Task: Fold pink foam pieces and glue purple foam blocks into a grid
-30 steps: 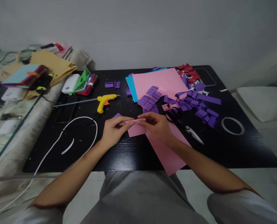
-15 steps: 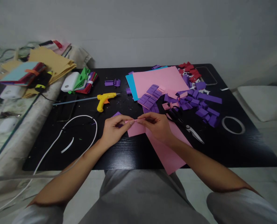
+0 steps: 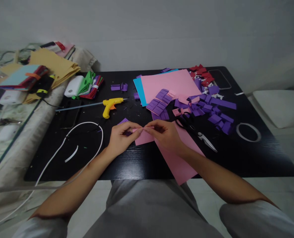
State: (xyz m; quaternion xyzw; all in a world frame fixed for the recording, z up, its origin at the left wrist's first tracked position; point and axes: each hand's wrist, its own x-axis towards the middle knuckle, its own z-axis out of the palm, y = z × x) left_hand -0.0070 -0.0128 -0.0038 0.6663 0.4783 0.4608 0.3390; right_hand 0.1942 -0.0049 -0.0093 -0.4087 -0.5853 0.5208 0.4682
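Observation:
A small piece of pink paper (image 3: 143, 138) is held up between both hands over the black table. My left hand (image 3: 122, 137) pinches its top edge at the left, thumb against fingers. My right hand (image 3: 165, 133) pinches the same edge, its fingertips almost touching the left ones. The top edge looks narrowly folded, though the fingers partly hide it. Under my right hand and wrist lies a larger pink sheet (image 3: 179, 162), reaching past the table's front edge. A purple paper piece (image 3: 123, 121) lies just behind my left hand.
Scissors (image 3: 198, 134) lie right of my right hand. A yellow glue gun (image 3: 109, 106) rests at left, near a looped white cable (image 3: 102, 135). Purple paper pieces (image 3: 207, 107), red scraps (image 3: 203, 74) and a pink sheet (image 3: 169, 81) sit behind. A tape ring (image 3: 248, 132) lies at right.
My right fingertips have shifted slightly left along the paper's top edge, closer to my left fingers. Both hands keep their pinch.

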